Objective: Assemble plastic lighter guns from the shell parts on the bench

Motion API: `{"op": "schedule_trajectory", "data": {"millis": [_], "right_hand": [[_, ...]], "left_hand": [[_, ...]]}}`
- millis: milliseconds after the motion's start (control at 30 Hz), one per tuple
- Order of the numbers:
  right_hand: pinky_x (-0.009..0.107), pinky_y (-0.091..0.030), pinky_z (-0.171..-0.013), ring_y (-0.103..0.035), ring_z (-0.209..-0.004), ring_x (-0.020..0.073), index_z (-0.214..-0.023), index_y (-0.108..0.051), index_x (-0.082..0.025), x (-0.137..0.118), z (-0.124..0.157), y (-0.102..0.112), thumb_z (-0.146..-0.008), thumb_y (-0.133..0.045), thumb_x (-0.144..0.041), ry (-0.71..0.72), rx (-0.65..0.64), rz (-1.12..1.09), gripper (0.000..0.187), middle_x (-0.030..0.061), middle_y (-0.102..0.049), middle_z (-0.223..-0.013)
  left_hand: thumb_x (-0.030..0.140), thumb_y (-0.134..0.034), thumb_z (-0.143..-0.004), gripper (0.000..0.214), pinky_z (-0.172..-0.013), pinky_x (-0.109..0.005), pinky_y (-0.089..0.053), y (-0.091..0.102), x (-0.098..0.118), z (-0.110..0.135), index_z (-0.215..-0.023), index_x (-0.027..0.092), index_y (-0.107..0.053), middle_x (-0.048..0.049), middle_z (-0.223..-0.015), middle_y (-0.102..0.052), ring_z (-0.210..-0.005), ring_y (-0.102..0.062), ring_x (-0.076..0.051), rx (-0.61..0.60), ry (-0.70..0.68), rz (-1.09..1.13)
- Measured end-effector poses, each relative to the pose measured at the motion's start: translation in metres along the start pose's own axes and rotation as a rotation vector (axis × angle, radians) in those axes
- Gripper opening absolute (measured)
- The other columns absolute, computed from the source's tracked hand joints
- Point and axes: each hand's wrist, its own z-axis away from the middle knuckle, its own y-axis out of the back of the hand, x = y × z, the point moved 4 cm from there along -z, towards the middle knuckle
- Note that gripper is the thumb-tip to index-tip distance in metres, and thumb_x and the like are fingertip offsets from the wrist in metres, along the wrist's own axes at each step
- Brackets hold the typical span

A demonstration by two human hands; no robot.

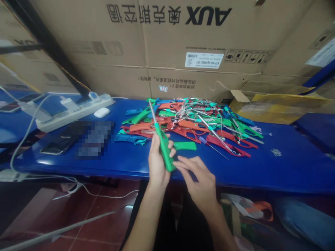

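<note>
My left hand (156, 162) is wrapped round a green utility lighter (165, 153), its metal barrel tilted up and away from me. My right hand (201, 184) is at the lighter's lower end, thumb and forefinger pinched together; whatever they hold is too small to make out. Just beyond my left fingers lies a green handle shell (187, 146). A thin screwdriver (217, 149) rests to its right. Behind them spreads a heap of lighter parts (162, 122): red, orange, green and blue shells, metal barrels and loose wires.
A blue table (246, 170) carries everything. Small metal pieces, probably screws (276, 152), lie at right. To the left are a phone (59, 143), a white power strip (75, 113) and a white case (102, 112). A big cardboard box (167, 42) stands behind; cables hang at the left.
</note>
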Motion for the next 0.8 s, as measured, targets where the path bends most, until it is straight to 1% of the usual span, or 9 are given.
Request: {"op": "schedule_trajectory", "data": {"millis": [133, 200, 267, 333, 400, 467, 567, 700, 800], "right_hand": [[0.032, -0.061, -0.075, -0.069, -0.083, 0.0175, -0.147, -0.056, -0.030, -0.003, 0.003, -0.003, -0.096, -0.061, -0.003, 0.068, 0.006, 0.087, 0.058, 0.0012, -0.081, -0.102], [0.033, -0.061, -0.077, -0.070, -0.086, 0.0185, -0.150, -0.053, -0.030, -0.006, 0.005, -0.005, -0.095, -0.061, -0.002, 0.091, 0.012, 0.121, 0.063, 0.0018, -0.081, -0.106], [0.034, -0.062, -0.080, -0.071, -0.093, 0.0197, -0.148, -0.056, -0.028, -0.007, 0.007, -0.009, -0.094, -0.063, -0.003, 0.099, -0.002, 0.132, 0.060, 0.0025, -0.080, -0.109], [0.033, -0.063, -0.084, -0.073, -0.100, 0.0205, -0.141, -0.063, -0.026, -0.008, 0.010, -0.012, -0.093, -0.066, -0.006, 0.094, -0.010, 0.137, 0.052, 0.0028, -0.080, -0.109], [0.032, -0.064, -0.089, -0.074, -0.104, 0.0204, -0.137, -0.067, -0.026, -0.009, 0.012, -0.015, -0.093, -0.068, -0.007, 0.097, 0.019, 0.145, 0.048, 0.0027, -0.080, -0.110], [0.031, -0.064, -0.091, -0.075, -0.105, 0.0198, -0.137, -0.066, -0.026, -0.010, 0.013, -0.016, -0.092, -0.069, -0.004, 0.133, 0.082, 0.157, 0.051, 0.0027, -0.080, -0.110], [0.033, -0.066, -0.088, -0.076, -0.106, 0.0213, -0.142, -0.062, -0.027, -0.011, 0.017, -0.019, -0.090, -0.068, 0.000, 0.201, 0.155, 0.163, 0.060, 0.0033, -0.080, -0.111], [0.038, -0.069, -0.087, -0.075, -0.111, 0.0253, -0.145, -0.059, -0.028, -0.008, 0.022, -0.022, -0.090, -0.066, 0.002, 0.210, 0.190, 0.142, 0.063, 0.0046, -0.079, -0.117], [0.038, -0.069, -0.087, -0.075, -0.110, 0.0261, -0.145, -0.059, -0.025, -0.005, 0.026, -0.024, -0.088, -0.069, 0.003, 0.228, 0.209, 0.153, 0.065, 0.0062, -0.078, -0.118]], "left_hand": [[0.035, -0.069, -0.094, 0.021, -0.041, -0.014, -0.039, 0.002, 0.000, 0.000, -0.104, 0.018, -0.062, -0.0031, -0.091, -0.062, -0.059, -0.051, -0.007, 0.035, -0.024, 0.016], [0.034, -0.067, -0.096, 0.018, -0.040, -0.013, -0.037, 0.003, 0.001, 0.000, -0.103, 0.018, -0.062, -0.0027, -0.090, -0.061, -0.058, -0.050, -0.006, 0.064, -0.032, 0.042], [0.034, -0.063, -0.099, 0.016, -0.039, -0.013, -0.036, 0.004, 0.004, 0.001, -0.101, 0.017, -0.062, -0.0029, -0.091, -0.061, -0.058, -0.050, -0.006, 0.092, -0.064, 0.067], [0.033, -0.058, -0.102, 0.017, -0.040, -0.014, -0.037, 0.005, 0.007, 0.003, -0.101, 0.017, -0.062, -0.0037, -0.092, -0.061, -0.060, -0.051, -0.007, 0.116, -0.100, 0.090], [0.033, -0.055, -0.103, 0.019, -0.043, -0.015, -0.041, 0.006, 0.010, 0.005, -0.102, 0.016, -0.062, -0.0048, -0.094, -0.061, -0.062, -0.053, -0.008, 0.139, -0.127, 0.114], [0.033, -0.054, -0.103, 0.020, -0.047, -0.016, -0.044, 0.006, 0.011, 0.007, -0.103, 0.015, -0.062, -0.0054, -0.093, -0.060, -0.065, -0.055, -0.009, 0.153, -0.145, 0.128], [0.035, -0.063, -0.099, 0.020, -0.052, -0.017, -0.047, 0.004, 0.009, 0.009, -0.102, 0.015, -0.063, -0.0049, -0.092, -0.062, -0.068, -0.058, -0.009, 0.144, -0.146, 0.083], [0.028, -0.082, -0.083, 0.026, -0.052, -0.015, -0.045, -0.002, 0.006, 0.009, -0.098, 0.016, -0.065, -0.0007, -0.083, -0.061, -0.066, -0.058, -0.008, 0.071, -0.159, -0.049], [0.026, -0.084, -0.081, 0.029, -0.047, -0.014, -0.041, -0.003, 0.005, 0.008, -0.098, 0.016, -0.064, 0.0027, -0.072, -0.056, -0.058, -0.052, -0.006, 0.043, -0.145, -0.059]]}}
